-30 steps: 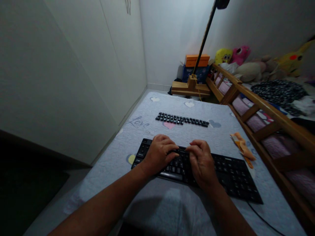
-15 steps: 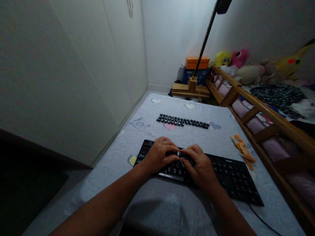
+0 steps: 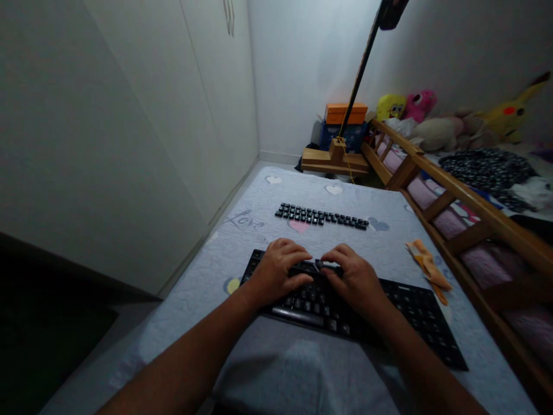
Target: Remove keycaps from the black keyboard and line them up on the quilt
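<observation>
A black keyboard (image 3: 425, 317) lies on the patterned cloth in front of me, with both hands over its upper middle. My right hand (image 3: 355, 278) pinches a small black keycap (image 3: 319, 263) between thumb and fingertips, just above the keyboard's back edge. A thin pale sliver shows beside the keycap, too small to name. Over the keyboard's left part, my left hand (image 3: 280, 270) has its thumb and fingers apart, with nothing seen between them. Behind the keyboard, loose black keycaps (image 3: 303, 215) sit in neat rows. My hands hide part of the keys.
An orange cloth item (image 3: 427, 265) lies right of the keyboard. A wooden bed rail (image 3: 470, 199) runs along the right side, and white cabinet doors (image 3: 173, 115) stand at left. Beyond the cloth-covered surface (image 3: 298, 187) is a wooden stand (image 3: 334, 158) with a black pole.
Both hands were together at a keycap over the keyboard. My left fingers have come away and spread, while my right hand has drawn the keycap slightly towards the keyboard's back edge.
</observation>
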`<state>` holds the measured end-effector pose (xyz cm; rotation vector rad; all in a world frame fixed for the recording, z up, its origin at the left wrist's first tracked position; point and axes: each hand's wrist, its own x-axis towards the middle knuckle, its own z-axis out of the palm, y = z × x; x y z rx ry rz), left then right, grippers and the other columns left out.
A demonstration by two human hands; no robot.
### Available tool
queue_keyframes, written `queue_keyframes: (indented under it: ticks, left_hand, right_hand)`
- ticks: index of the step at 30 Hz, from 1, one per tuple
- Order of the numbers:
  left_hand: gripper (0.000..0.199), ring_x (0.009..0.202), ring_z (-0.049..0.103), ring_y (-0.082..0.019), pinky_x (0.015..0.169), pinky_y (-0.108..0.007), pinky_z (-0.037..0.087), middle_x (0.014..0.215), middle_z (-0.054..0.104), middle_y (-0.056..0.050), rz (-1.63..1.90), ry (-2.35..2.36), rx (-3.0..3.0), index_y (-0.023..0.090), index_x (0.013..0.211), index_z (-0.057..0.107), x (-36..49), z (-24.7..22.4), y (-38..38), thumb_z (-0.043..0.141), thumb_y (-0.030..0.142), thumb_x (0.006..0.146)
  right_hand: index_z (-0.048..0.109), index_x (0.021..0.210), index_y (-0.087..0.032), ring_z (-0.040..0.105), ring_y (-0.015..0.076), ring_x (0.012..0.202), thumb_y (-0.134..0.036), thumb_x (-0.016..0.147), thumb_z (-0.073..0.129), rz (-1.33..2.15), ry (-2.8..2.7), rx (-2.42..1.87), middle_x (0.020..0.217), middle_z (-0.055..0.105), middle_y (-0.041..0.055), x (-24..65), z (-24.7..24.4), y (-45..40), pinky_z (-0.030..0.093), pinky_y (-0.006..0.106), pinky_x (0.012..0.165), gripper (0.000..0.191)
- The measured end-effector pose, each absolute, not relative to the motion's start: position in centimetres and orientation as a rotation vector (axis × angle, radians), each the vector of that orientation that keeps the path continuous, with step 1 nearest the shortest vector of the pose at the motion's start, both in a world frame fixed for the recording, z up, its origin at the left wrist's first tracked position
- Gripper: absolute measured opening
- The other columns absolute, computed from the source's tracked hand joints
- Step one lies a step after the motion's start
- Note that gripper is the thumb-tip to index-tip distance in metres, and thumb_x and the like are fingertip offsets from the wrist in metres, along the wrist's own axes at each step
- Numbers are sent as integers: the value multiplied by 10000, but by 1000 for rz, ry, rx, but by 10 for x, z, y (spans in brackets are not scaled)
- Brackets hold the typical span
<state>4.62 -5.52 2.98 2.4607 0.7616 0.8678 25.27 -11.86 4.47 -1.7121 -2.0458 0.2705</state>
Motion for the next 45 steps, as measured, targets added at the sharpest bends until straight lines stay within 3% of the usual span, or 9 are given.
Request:
queue_keyframes:
  ticks: [5,9,13,17,25,45]
  left_hand:
    - [236,1083,550,-230,986,-433,410,1102,669,-67,1153,1056,2326,211,1040,678,26,26,-26,655,317,830]
    - [203,1063,578,-227,1011,-443,398,1070,681,-61,1189,1250,2184,198,976,684,6,12,2,613,337,846]
    - [266,1032,597,-226,907,-387,469,1057,676,-72,1139,1315,1989,178,960,688,-6,-6,19,589,391,836]
    - [274,866,611,-184,768,-312,497,1012,667,-71,1107,1333,1858,166,913,697,-5,-18,25,584,393,808]
    - [229,709,554,-140,746,-293,482,910,660,-50,1058,1291,1911,162,864,702,-2,-19,23,590,345,784]
    - [262,693,543,-144,702,-284,457,846,652,-42,980,1313,1907,154,888,711,-3,-19,21,580,352,776]
  right_hand:
    - [693,964,-222,613,178,821,-247,822,618,197,-1974,-1950,910,647,31,290,38,-64,443,275,733,163]
    - [712,979,-214,612,169,678,-261,818,610,183,-1880,-2077,738,676,17,306,27,-23,422,264,649,196]
    - [730,978,-220,636,178,727,-268,801,618,146,-1810,-2176,818,722,46,310,17,0,416,254,656,215]
    - [737,997,-221,659,201,795,-268,790,622,127,-1755,-2253,898,742,71,309,10,9,426,255,686,242]
    - [734,1036,-226,678,231,919,-254,791,622,141,-1747,-2286,985,754,82,306,4,14,451,264,768,271]
    - [738,1048,-234,679,221,943,-265,796,614,128,-1752,-2283,1003,757,73,305,2,14,457,260,822,283]
